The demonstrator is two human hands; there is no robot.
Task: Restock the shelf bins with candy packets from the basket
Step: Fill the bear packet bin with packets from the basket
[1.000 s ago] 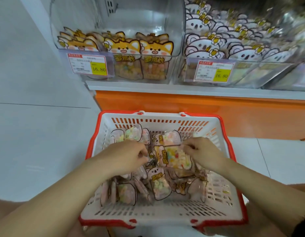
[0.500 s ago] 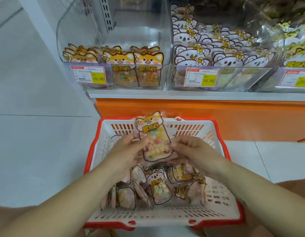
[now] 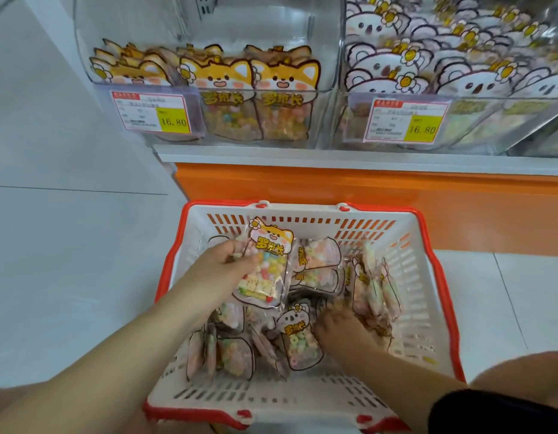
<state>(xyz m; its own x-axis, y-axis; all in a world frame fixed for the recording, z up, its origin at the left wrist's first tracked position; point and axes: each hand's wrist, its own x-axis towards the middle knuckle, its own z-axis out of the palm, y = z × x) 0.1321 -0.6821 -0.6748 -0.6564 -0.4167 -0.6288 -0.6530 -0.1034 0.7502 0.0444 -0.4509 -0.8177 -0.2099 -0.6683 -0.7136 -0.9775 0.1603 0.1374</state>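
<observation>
A white basket with a red rim [image 3: 428, 277] stands on the floor below the shelf, holding several candy packets. My left hand [image 3: 221, 266] grips an orange fox candy packet [image 3: 265, 264] upright over the basket's left half. My right hand [image 3: 343, 327] is low in the basket among the packets beside a koala packet [image 3: 298, 339]; it is blurred and its fingers are partly hidden. On the shelf, the clear left bin [image 3: 209, 42] holds fox packets along its front. The clear right bin [image 3: 459, 57] is full of koala packets.
Price tags reading 16.80 hang on the left bin's front [image 3: 152, 112] and the right bin's front [image 3: 406, 120]. An orange panel [image 3: 365, 195] runs under the white shelf edge. White floor tiles [image 3: 68, 261] spread to the left of the basket.
My right hand let go of the fox packet and dropped into the basket's packets. My left hand now holds the packet alone. The view moved closer to the shelf.
</observation>
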